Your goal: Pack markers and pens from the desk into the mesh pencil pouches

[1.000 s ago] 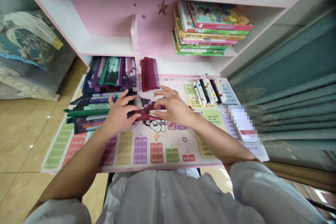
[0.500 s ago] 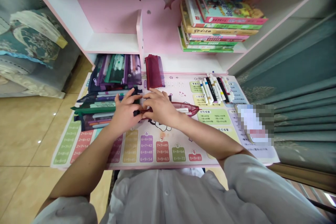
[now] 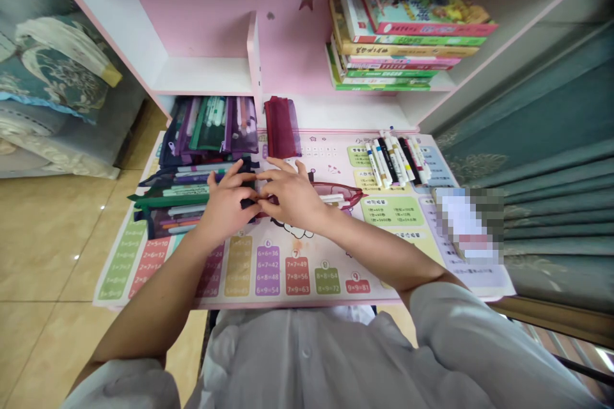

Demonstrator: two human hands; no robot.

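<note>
A dark red mesh pencil pouch [image 3: 352,195] lies on the desk with white pens showing inside its right part. My right hand [image 3: 292,195] covers its middle, thumb and forefinger pinched at the pouch's left end. Right beside it, my left hand [image 3: 233,201] has its thumb and fingertips closed at that same end; the part they grip is mostly hidden. Under and left of my left hand lie several filled mesh pouches, one with a green edge [image 3: 167,200]. Behind my hands rests a flat dark red pouch [image 3: 282,128].
White and black marker pens [image 3: 398,160] lie in a bunch at the right. More filled pouches [image 3: 211,124] are stacked at the back left. A pile of books [image 3: 393,61] stands on the shelf. A phone [image 3: 463,223], partly blurred, lies near the right edge.
Both hands stay at the pouch's left end, their fingers barely shifted. The view has moved slightly; the pouches and pens lie as before.
</note>
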